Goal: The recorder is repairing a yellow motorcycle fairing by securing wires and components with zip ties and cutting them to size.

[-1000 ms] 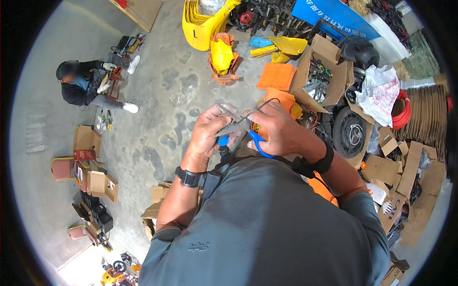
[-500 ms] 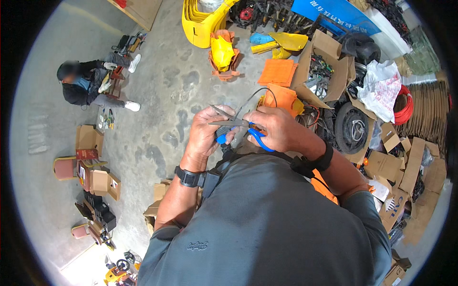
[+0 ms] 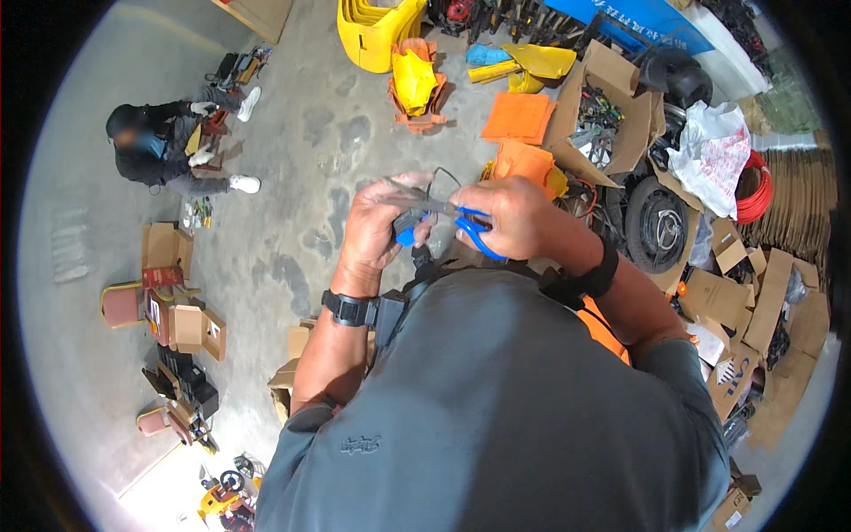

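Observation:
Blue-handled scissors (image 3: 477, 238) are gripped in my right hand (image 3: 514, 217), with fingers closed about the handles. Their grey blades point left across my left hand (image 3: 365, 229) and are slightly blurred. My left hand is closed on a dark grey piece with a blue end (image 3: 406, 238); its exact kind cannot be made out. A thin black cable (image 3: 443, 170) arcs up between the two hands. Where the blades meet the cable, if they do, is hidden by the fingers.
A seated person (image 3: 146, 146) works at the far left. An open cardboard box (image 3: 558, 133) of tools and parts stands at the right, by a black wheel (image 3: 654, 226). Orange pads (image 3: 517, 117) and yellow covers (image 3: 377, 40) lie ahead on the concrete floor (image 3: 306, 213).
The scissor blades have come closer together and shifted slightly left and up. The cable's arc is smaller and sits nearer my left hand. Both hands keep their hold.

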The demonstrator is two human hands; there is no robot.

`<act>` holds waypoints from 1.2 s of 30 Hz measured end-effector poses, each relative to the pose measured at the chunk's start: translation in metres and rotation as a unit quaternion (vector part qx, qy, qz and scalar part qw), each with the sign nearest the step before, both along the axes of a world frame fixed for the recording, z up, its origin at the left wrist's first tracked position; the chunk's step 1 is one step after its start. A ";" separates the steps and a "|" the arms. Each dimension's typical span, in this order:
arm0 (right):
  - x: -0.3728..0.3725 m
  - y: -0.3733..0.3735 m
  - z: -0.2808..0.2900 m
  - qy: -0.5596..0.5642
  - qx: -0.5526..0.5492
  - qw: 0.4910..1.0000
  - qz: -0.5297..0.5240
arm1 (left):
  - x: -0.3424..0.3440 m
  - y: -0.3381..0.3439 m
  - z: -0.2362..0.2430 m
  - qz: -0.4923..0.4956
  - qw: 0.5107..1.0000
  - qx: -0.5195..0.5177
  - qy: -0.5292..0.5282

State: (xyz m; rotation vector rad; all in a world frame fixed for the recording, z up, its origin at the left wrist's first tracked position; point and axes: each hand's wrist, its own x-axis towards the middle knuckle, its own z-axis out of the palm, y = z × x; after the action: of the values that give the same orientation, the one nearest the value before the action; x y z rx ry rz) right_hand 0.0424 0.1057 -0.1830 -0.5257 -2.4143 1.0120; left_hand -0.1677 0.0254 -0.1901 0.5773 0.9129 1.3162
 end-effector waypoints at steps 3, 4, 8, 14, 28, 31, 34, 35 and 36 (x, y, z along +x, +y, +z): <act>-0.001 -0.002 0.005 -0.001 -0.047 0.999 0.016 | -0.002 -0.001 -0.005 -0.022 1.000 0.004 -0.014; -0.001 -0.004 0.009 -0.014 -0.069 0.997 0.021 | -0.001 -0.002 -0.005 -0.029 0.999 -0.004 -0.014; 0.001 -0.007 0.015 -0.034 -0.088 0.995 0.024 | 0.008 -0.007 0.005 -0.008 0.999 -0.028 0.031; 0.003 -0.006 0.022 -0.012 -0.069 0.997 0.029 | 0.011 -0.009 0.009 -0.030 0.995 -0.002 0.094; 0.006 -0.006 0.027 -0.065 -0.033 0.997 0.017 | 0.005 -0.011 0.001 -0.041 0.982 0.007 0.186; 0.006 -0.008 0.028 -0.067 -0.029 0.997 0.008 | 0.003 -0.011 0.005 -0.059 0.983 0.004 0.173; 0.004 -0.012 0.022 -0.050 -0.056 0.997 0.004 | 0.006 -0.008 0.003 -0.071 0.982 0.030 0.175; 0.004 -0.012 0.019 -0.049 -0.055 0.997 0.004 | 0.008 -0.007 0.003 -0.067 0.977 0.065 0.192; 0.006 -0.012 0.016 -0.042 -0.066 0.997 0.022 | 0.009 -0.008 0.007 -0.067 0.977 0.065 0.193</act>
State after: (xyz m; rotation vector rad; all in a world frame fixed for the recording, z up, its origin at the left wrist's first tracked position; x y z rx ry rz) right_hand 0.0487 0.0942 -0.1665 -0.5732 -2.4548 1.1961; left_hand -0.1587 0.0176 -0.1834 1.0039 1.0867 1.1669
